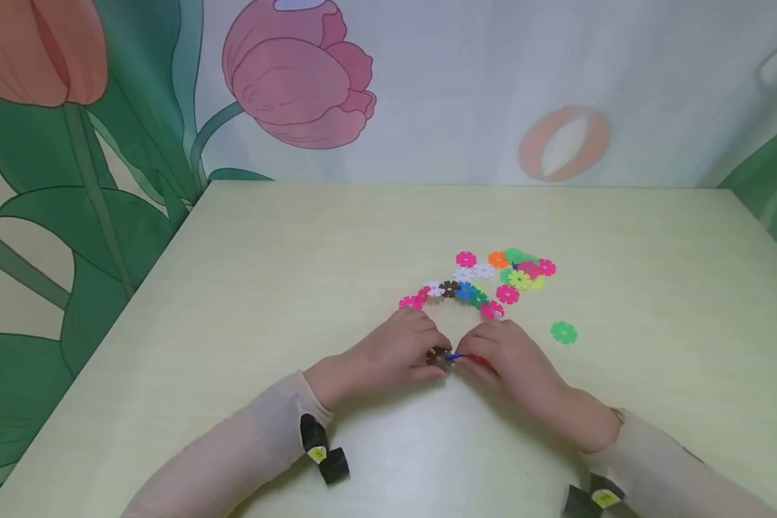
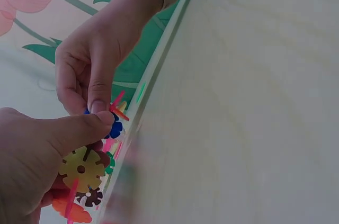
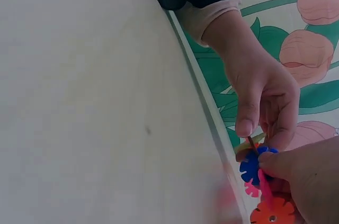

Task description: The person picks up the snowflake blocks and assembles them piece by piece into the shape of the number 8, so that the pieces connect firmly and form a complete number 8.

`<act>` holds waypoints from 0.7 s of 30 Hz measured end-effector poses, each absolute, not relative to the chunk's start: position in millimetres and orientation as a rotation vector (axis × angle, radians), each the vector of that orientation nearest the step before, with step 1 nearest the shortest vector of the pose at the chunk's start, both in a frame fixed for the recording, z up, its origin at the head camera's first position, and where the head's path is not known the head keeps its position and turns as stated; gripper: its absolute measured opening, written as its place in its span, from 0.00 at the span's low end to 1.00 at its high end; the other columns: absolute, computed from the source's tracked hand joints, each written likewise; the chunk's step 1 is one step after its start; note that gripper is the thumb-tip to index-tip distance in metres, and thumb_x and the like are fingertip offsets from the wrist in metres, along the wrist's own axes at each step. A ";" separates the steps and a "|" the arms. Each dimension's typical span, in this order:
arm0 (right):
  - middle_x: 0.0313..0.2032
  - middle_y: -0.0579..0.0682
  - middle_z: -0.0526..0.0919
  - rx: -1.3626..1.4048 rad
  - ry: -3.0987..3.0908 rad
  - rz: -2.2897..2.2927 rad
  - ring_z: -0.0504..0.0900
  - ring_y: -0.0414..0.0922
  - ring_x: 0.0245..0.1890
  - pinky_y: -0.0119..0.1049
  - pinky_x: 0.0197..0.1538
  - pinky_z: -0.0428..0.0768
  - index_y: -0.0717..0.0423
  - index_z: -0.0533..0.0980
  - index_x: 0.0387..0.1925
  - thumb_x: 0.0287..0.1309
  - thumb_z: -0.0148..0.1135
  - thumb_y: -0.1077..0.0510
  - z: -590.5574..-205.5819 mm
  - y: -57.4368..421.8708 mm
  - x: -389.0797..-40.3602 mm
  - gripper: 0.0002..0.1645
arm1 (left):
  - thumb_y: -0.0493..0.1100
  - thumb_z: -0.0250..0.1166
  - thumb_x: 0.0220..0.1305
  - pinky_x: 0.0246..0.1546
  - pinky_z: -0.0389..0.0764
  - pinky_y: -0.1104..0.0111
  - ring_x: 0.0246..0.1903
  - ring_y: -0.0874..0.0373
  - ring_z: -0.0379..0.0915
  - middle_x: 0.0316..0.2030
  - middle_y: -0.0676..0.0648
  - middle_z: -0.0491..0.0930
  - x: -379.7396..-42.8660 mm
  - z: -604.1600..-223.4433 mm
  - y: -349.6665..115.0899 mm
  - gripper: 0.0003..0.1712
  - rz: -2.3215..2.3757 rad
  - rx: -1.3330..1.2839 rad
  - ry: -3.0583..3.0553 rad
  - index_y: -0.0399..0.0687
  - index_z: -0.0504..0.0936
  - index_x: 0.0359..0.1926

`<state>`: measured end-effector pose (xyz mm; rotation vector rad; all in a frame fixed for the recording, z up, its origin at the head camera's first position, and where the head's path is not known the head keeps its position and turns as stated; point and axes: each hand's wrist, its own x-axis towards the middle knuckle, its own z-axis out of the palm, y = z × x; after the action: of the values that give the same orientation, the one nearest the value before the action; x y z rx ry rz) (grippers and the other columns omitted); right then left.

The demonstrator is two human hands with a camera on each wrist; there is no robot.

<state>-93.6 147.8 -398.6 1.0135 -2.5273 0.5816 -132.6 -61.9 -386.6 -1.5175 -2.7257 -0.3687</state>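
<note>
head view: no text i can read; yellow label (image 1: pixel 317 454) on black wrist device (image 1: pixel 334 466), lower centre, and second label (image 1: pixel 606 498), lower right, too small.

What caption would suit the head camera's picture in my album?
Left grip and right grip at work on notched discs, bright colours against a pale table.

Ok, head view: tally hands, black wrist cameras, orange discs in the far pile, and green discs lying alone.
Hands: 2 (left hand, right hand)
Black wrist cameras: 2
Orange disc: 1
Lone green disc: 1
Total: 6
</note>
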 end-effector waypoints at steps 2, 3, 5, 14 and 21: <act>0.30 0.43 0.84 1.020 -2.566 0.583 0.80 0.41 0.35 0.38 0.42 0.76 0.52 0.83 0.31 0.46 0.74 0.59 -395.0 144.6 -99.0 0.09 | 0.54 0.67 0.59 0.54 0.70 0.65 0.41 0.59 0.74 0.37 0.53 0.83 -135.0 -386.6 -64.1 0.19 -0.343 -1.476 -2.738 0.48 0.83 0.46; 0.31 0.44 0.85 1.020 -2.595 0.581 0.81 0.42 0.36 0.38 0.43 0.76 0.52 0.83 0.32 0.46 0.74 0.58 -393.8 143.1 -101.7 0.09 | 0.54 0.67 0.59 0.54 0.70 0.65 0.40 0.59 0.74 0.37 0.53 0.83 -136.3 -386.8 -64.9 0.19 -0.334 -1.452 -2.750 0.48 0.83 0.46; 0.33 0.45 0.85 1.021 -2.648 0.603 0.81 0.43 0.38 0.41 0.47 0.77 0.53 0.83 0.34 0.48 0.74 0.56 -391.4 141.2 -106.9 0.10 | 0.54 0.68 0.59 0.53 0.71 0.65 0.40 0.58 0.74 0.37 0.53 0.83 -138.7 -387.2 -66.3 0.20 -0.334 -1.403 -2.780 0.47 0.83 0.46; 0.42 0.50 0.85 0.928 -2.660 0.648 0.81 0.51 0.47 0.49 0.53 0.78 0.56 0.82 0.39 0.50 0.72 0.59 -384.2 156.6 -124.8 0.13 | 0.53 0.69 0.58 0.53 0.71 0.62 0.41 0.57 0.75 0.38 0.50 0.83 -146.6 -387.8 -74.8 0.20 -0.361 -1.276 -2.848 0.46 0.84 0.47; 0.40 0.53 0.85 0.718 -2.781 0.589 0.81 0.53 0.45 0.50 0.50 0.79 0.58 0.81 0.40 0.51 0.71 0.60 -371.9 183.1 -127.3 0.13 | 0.52 0.69 0.59 0.60 0.67 0.60 0.49 0.55 0.74 0.44 0.49 0.82 -153.5 -386.3 -81.8 0.23 -0.308 -1.244 -2.885 0.47 0.81 0.52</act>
<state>-127.3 183.1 -371.9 0.7178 -2.7813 0.5893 -153.5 -81.8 -386.3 -1.2438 -2.8852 -0.3076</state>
